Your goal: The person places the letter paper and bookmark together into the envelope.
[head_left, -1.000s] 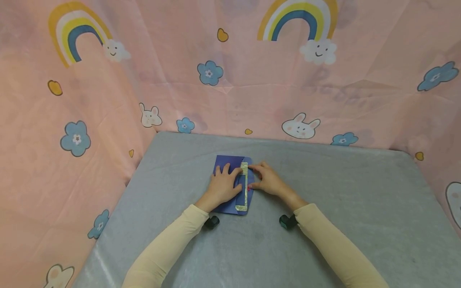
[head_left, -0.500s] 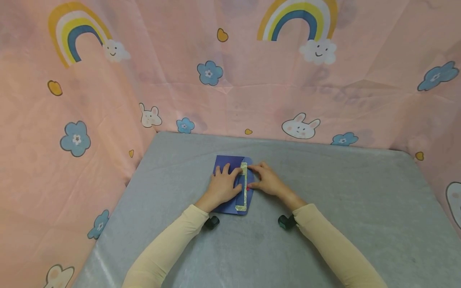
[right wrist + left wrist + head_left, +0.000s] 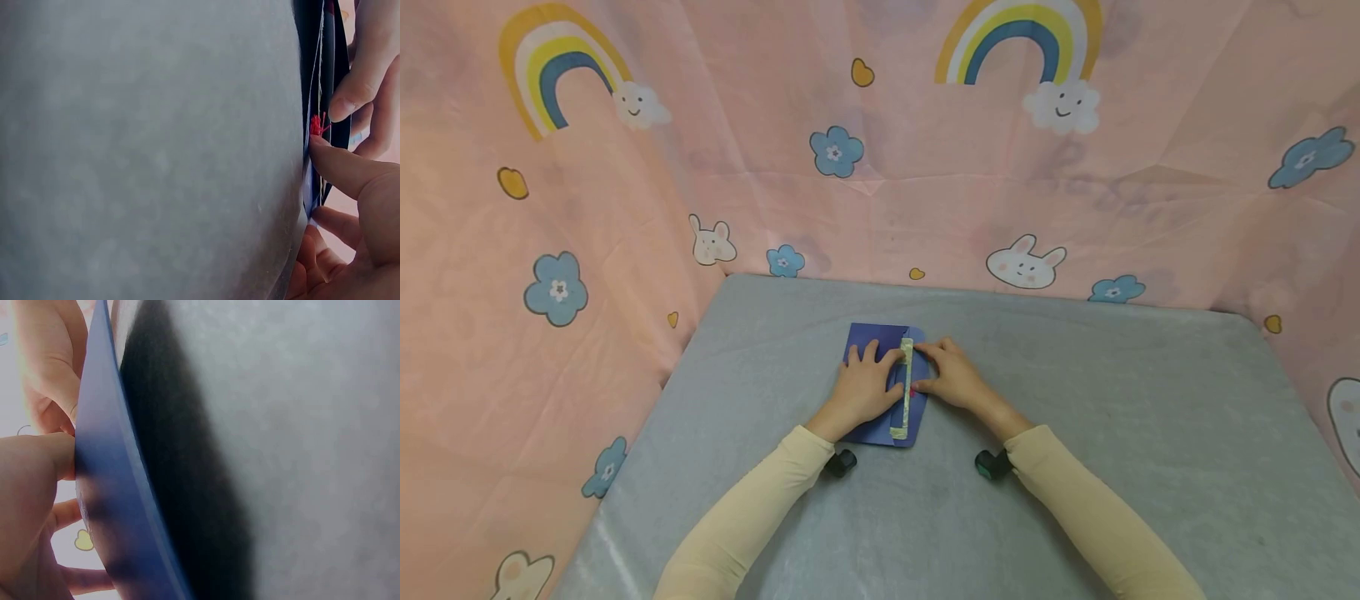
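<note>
A blue envelope (image 3: pixel 877 336) lies on the grey table with its rounded flap to the right. A flat card with gold edging (image 3: pixel 899 432) sits partly inside its opening, and a small red tassel (image 3: pixel 317 125) shows at the card's outer edge. My left hand (image 3: pixel 863 388) lies spread over the envelope, fingers pressing it, its thumb close to the opening. From the right, my right hand (image 3: pixel 957 374) grips the card's outer edge, thumb at the tassel and index finger near the far end. Seen from the left wrist, the envelope (image 3: pixel 115 450) rises at an edge over its shadow.
Grey cloth covers the table (image 3: pixel 1112 417), which extends well to the right of the hands. A pink curtain (image 3: pixel 880 208) with rainbows, flowers and rabbits hangs behind and along the left side. Dark wrist cameras (image 3: pixel 992 464) stick out below the sleeves.
The gold-edged card has slid a little left, further into the envelope, and less of it shows. My right hand has moved left with it; my left hand keeps its place.
</note>
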`<action>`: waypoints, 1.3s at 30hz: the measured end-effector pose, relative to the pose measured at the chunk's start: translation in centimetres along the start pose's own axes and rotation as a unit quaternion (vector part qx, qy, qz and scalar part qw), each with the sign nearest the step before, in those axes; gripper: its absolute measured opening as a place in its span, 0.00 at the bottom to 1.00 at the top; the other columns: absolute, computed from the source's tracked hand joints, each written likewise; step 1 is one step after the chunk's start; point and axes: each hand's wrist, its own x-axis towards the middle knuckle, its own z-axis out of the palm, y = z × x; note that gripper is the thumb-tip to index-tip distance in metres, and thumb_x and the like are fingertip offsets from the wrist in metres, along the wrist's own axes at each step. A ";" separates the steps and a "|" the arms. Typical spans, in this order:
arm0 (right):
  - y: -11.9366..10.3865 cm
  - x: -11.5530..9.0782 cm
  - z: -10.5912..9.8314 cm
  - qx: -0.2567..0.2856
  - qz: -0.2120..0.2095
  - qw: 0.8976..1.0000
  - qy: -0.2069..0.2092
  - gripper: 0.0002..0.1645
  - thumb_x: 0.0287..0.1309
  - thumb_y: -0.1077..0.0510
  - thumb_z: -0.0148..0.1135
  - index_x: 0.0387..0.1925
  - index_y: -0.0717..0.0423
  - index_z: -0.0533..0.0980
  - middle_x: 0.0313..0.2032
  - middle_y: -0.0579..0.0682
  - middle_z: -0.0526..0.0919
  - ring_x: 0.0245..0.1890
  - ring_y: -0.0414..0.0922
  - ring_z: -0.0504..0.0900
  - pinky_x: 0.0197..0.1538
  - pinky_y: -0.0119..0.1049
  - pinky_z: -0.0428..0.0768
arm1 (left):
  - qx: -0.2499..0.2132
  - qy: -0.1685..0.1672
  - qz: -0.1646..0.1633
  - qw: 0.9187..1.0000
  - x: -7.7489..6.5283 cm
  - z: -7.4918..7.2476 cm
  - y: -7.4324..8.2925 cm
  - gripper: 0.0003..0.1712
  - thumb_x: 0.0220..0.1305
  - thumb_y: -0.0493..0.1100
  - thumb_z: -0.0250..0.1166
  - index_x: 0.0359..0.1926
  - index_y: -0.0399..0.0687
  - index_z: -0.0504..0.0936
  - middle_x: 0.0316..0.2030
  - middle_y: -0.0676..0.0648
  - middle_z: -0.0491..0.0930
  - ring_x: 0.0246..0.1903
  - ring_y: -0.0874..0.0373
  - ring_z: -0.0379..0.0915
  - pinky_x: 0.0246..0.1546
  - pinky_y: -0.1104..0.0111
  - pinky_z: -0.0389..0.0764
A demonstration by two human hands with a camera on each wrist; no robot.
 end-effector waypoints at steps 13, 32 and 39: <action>-0.5 0.0 0.2 -0.013 0.011 1.000 0.005 0.44 0.54 0.46 0.73 0.69 0.54 0.68 0.44 0.55 0.72 0.37 0.46 0.68 0.40 0.37 0.67 | -0.001 -0.009 -0.006 1.000 0.0 -0.2 0.1 0.33 0.67 0.57 0.61 0.71 0.64 0.66 0.71 0.33 0.62 0.68 0.23 0.56 0.59 0.34 0.68; -0.7 0.2 0.4 -0.025 0.013 1.000 0.007 0.43 0.53 0.45 0.73 0.69 0.51 0.70 0.42 0.54 0.72 0.34 0.46 0.68 0.39 0.37 0.67 | -0.002 -0.019 0.008 1.000 0.0 -0.3 -0.2 0.32 0.66 0.58 0.61 0.70 0.66 0.68 0.71 0.33 0.62 0.68 0.22 0.56 0.59 0.35 0.69; -0.4 0.4 0.3 -0.017 0.011 1.000 -0.001 0.43 0.54 0.44 0.72 0.69 0.50 0.69 0.42 0.54 0.71 0.33 0.45 0.67 0.37 0.35 0.65 | -0.008 -0.024 0.021 0.999 -0.1 -0.4 -0.6 0.33 0.65 0.59 0.62 0.70 0.66 0.69 0.72 0.33 0.61 0.68 0.22 0.55 0.61 0.35 0.68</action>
